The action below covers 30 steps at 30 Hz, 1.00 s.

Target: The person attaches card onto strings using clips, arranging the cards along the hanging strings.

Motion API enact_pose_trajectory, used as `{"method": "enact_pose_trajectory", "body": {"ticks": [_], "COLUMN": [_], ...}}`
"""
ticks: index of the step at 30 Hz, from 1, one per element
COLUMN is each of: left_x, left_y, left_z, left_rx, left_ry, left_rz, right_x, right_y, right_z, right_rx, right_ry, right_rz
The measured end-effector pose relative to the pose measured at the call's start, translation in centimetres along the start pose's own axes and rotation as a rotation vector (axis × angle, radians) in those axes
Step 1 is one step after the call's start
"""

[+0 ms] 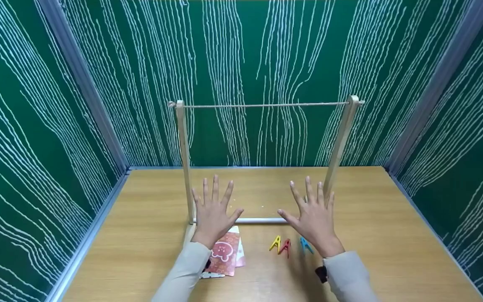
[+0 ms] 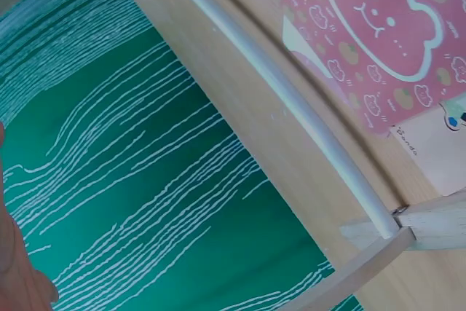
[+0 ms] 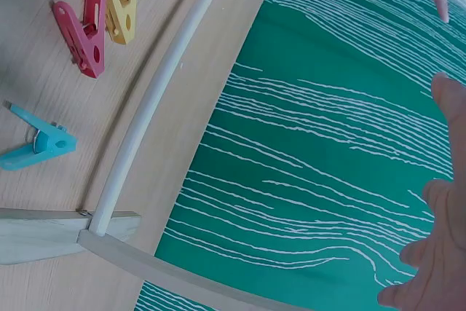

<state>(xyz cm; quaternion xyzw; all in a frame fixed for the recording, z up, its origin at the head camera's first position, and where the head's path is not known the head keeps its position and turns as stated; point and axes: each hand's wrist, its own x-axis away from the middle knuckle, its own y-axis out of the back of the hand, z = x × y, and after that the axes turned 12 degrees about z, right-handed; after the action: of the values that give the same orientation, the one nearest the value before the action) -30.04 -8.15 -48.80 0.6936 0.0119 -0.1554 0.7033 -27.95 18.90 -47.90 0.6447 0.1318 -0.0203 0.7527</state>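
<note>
Both hands hover over the table with fingers spread, holding nothing. In the head view the left hand (image 1: 212, 216) is by the left post of a wooden frame (image 1: 184, 159), above pink printed cards (image 1: 226, 251) that the forearm partly covers. The right hand (image 1: 314, 218) is near the frame's right post. Three clothespins lie below and left of it: a yellow clothespin (image 1: 275, 243), a red clothespin (image 1: 285, 247) and a blue clothespin (image 1: 306, 245). A string (image 1: 266, 105) runs across the top of the posts, and a white rod (image 1: 260, 220) joins them low down.
The wooden table (image 1: 140, 243) is bounded by green walls (image 1: 254, 138) with white wavy lines. Metal edging (image 1: 94, 239) runs along the table's sides. A few tiny white specks (image 1: 262, 206) lie behind the rod.
</note>
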Motion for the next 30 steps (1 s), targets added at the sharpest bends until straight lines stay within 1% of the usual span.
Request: {"method": "enact_pose_trajectory", "body": {"ticks": [4,11,16,20,22,24,28,30], "left_x": [0.1,0.0,-0.1,-0.1,-0.1,0.0,0.3,0.5], "left_y": [0.0,0.0,0.1,0.1,0.0,-0.2,-0.6,-1.0], "left_z": [0.2,0.6,0.9,1.2,1.4,1.6,1.8,1.9], "left_rx": [-0.022,-0.036,-0.006,0.035,0.069,0.123,0.229,0.262], "left_ry": [-0.001,0.001,0.001,-0.001,-0.005,-0.017,-0.039,-0.040], "left_rz": [0.004,-0.014,-0.004,-0.020,-0.028,-0.043,-0.081,-0.093], "right_x": [0.1,0.2,0.2,0.3,0.3,0.4,0.5,0.7], "right_y": [0.0,0.0,0.1,0.2,0.3,0.2,0.1,0.0], "right_z": [0.1,0.0,-0.2,-0.3,-0.4,-0.5,-0.7,-0.8], "right_rx": [0.007,0.009,-0.002,-0.047,-0.072,-0.107,-0.209,-0.279], "right_ry": [0.003,0.001,-0.009,-0.013,-0.017,-0.022,-0.041,-0.058], "right_rz": [0.006,0.008,0.018,0.010,0.008,0.004,0.009,0.023]}}
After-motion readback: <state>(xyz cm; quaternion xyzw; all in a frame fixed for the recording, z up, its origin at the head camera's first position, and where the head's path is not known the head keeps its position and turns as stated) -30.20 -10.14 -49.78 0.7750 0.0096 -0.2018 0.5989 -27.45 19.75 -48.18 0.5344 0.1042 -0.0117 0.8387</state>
